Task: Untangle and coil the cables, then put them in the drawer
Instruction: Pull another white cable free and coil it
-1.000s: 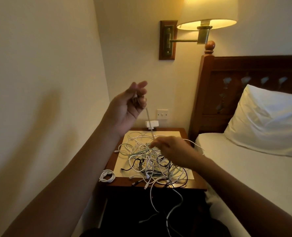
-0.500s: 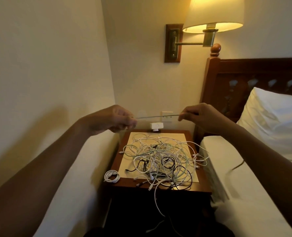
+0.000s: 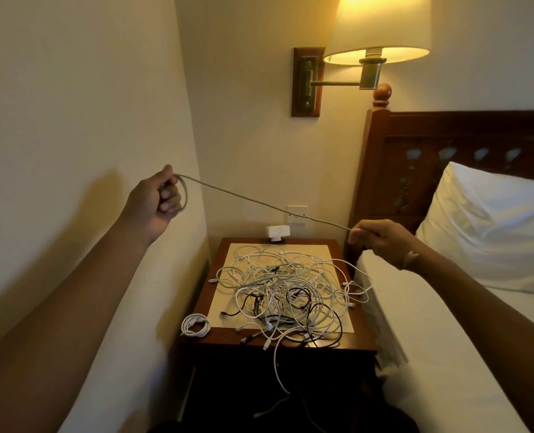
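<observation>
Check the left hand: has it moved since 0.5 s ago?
Yes. The left hand has gone up and to the left, away from the wall socket, stretching the grey cable longer.

A lit wall lamp [image 3: 376, 32] hangs on a brass arm beside the dark wooden headboard [image 3: 453, 145]. A white pillow [image 3: 490, 226] leans against it on the bed [image 3: 447, 354], and a small white adapter [image 3: 276, 231] sits below the wall switch [image 3: 297, 214]

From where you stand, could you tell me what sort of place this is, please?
Probably a hotel bedroom: a dark carved wooden headboard with a white pillow, a brass wall lamp, and a small wooden nightstand.
</observation>
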`<state>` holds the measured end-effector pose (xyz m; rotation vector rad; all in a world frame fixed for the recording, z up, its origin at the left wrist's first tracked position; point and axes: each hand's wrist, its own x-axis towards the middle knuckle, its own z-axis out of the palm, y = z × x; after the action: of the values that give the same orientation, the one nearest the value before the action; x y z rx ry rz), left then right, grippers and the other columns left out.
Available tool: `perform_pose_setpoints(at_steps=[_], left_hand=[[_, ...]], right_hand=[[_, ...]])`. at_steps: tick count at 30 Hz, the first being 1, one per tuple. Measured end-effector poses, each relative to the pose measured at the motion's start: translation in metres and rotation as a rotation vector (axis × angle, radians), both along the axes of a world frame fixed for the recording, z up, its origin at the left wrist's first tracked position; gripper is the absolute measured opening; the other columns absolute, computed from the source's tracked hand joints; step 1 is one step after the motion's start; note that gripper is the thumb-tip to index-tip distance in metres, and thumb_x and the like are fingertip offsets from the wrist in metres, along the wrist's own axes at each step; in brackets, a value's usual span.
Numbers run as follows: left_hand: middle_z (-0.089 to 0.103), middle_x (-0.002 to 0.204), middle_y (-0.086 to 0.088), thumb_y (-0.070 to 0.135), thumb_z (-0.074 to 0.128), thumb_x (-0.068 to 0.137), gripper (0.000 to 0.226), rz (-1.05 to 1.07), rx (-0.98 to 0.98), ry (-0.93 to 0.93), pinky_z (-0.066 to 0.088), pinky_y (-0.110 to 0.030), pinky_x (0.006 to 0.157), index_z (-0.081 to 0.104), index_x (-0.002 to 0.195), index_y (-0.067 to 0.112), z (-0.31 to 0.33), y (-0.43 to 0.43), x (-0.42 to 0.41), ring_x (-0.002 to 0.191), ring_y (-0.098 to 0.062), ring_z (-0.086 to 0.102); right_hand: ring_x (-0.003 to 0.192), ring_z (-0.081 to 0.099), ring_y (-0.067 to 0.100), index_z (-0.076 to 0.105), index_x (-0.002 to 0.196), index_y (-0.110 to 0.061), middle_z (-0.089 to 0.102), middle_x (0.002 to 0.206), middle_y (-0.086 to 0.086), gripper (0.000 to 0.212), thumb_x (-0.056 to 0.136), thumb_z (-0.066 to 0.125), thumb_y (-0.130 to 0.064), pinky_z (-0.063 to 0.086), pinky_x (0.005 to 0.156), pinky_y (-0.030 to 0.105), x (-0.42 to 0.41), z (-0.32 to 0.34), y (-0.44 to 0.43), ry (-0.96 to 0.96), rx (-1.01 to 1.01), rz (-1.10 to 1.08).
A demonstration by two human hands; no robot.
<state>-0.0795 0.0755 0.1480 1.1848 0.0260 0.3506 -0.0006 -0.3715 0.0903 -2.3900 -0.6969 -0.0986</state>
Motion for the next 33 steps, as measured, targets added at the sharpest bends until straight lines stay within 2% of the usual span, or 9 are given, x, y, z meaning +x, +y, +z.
perform_pose_setpoints(at_steps=[3, 7, 11, 14, 18, 24, 29, 31, 33], left_hand=[[0.033, 0.051, 0.008, 0.034, 0.049, 0.106, 0.034, 0.060, -0.102, 0.028, 0.027, -0.020, 0.041, 0.050, 0.077, 0.018, -0.005, 0.013, 0.008, 0.038, -0.006, 0.027], [0.035, 0.052, 0.007, 0.030, 0.042, 0.110, 0.038, 0.169, -0.295, 0.005, 0.027, -0.018, 0.042, 0.042, 0.074, 0.019, -0.010, 0.020, 0.019, 0.039, -0.008, 0.030], [0.036, 0.051, 0.007, 0.031, 0.040, 0.111, 0.041, 0.187, -0.411, -0.005, 0.028, -0.018, 0.044, 0.041, 0.073, 0.018, -0.011, 0.014, 0.021, 0.040, -0.008, 0.033], [0.042, 0.055, 0.003, 0.023, 0.045, 0.109, 0.033, 0.097, -0.244, -0.018, 0.033, -0.021, 0.047, 0.052, 0.079, 0.013, -0.006, -0.008, 0.010, 0.045, -0.010, 0.037], [0.044, 0.061, -0.003, 0.019, 0.047, 0.104, 0.025, -0.271, 0.063, 0.100, 0.035, -0.022, 0.048, 0.060, 0.087, 0.005, 0.010, -0.062, -0.022, 0.049, -0.013, 0.040], [0.050, 0.066, -0.003, 0.026, 0.051, 0.104, 0.023, -0.556, 0.370, 0.131, 0.040, -0.026, 0.053, 0.058, 0.097, 0.006, -0.001, -0.127, -0.031, 0.052, -0.015, 0.045], [0.040, 0.057, 0.003, 0.030, 0.052, 0.104, 0.024, -0.563, 0.314, 0.136, 0.034, -0.022, 0.047, 0.055, 0.088, 0.012, 0.003, -0.134, -0.035, 0.043, -0.009, 0.035], [0.035, 0.057, 0.004, 0.031, 0.051, 0.104, 0.025, -0.585, 0.290, 0.157, 0.027, -0.022, 0.047, 0.054, 0.086, 0.014, 0.001, -0.124, -0.037, 0.042, -0.007, 0.030], [0.036, 0.058, 0.004, 0.030, 0.049, 0.104, 0.025, -0.630, 0.264, 0.188, 0.027, -0.025, 0.052, 0.055, 0.088, 0.013, -0.005, -0.116, -0.042, 0.044, -0.008, 0.032]], right_hand=[[0.074, 0.060, -0.001, 0.070, 0.100, -0.023, 0.065, 0.085, -0.012, 0.020, 0.107, 0.051, -0.020, 0.042, 0.059, 0.011, -0.005, -0.015, -0.011, 0.034, -0.022, -0.051], [0.069, 0.055, 0.003, 0.068, 0.103, -0.022, 0.058, 0.079, -0.015, 0.020, 0.108, 0.049, -0.016, 0.038, 0.059, 0.013, -0.008, -0.035, -0.018, 0.041, -0.081, -0.114], [0.078, 0.059, 0.008, 0.070, 0.101, -0.024, 0.060, 0.084, -0.017, 0.021, 0.107, 0.052, -0.014, 0.039, 0.064, 0.014, -0.009, -0.054, -0.019, 0.027, -0.139, -0.138], [0.084, 0.062, 0.006, 0.074, 0.110, -0.020, 0.070, 0.097, -0.008, 0.018, 0.105, 0.057, -0.015, 0.043, 0.067, 0.014, -0.009, -0.063, -0.014, 0.135, -0.274, -0.111], [0.098, 0.066, 0.009, 0.070, 0.128, -0.018, 0.072, 0.121, 0.001, 0.028, 0.101, 0.064, -0.020, 0.053, 0.077, 0.021, -0.015, -0.045, 0.006, 0.191, -0.317, -0.023], [0.113, 0.059, 0.008, 0.051, 0.146, -0.020, 0.059, 0.126, -0.011, 0.043, 0.107, 0.049, -0.038, 0.051, 0.093, 0.027, -0.060, 0.020, 0.081, 0.042, 0.104, 0.183], [0.080, 0.064, 0.013, 0.063, 0.110, -0.021, 0.064, 0.087, -0.004, 0.018, 0.109, 0.046, -0.026, 0.059, 0.078, 0.041, -0.069, 0.001, 0.112, 0.013, 0.229, 0.199], [0.070, 0.058, 0.013, 0.064, 0.100, -0.023, 0.058, 0.081, -0.003, 0.024, 0.110, 0.043, -0.027, 0.058, 0.068, 0.038, -0.065, -0.006, 0.109, 0.033, 0.364, 0.133], [0.072, 0.056, 0.011, 0.064, 0.097, -0.027, 0.060, 0.084, -0.008, 0.025, 0.110, 0.043, -0.028, 0.050, 0.064, 0.030, -0.061, -0.007, 0.104, -0.089, 0.329, 0.051]])
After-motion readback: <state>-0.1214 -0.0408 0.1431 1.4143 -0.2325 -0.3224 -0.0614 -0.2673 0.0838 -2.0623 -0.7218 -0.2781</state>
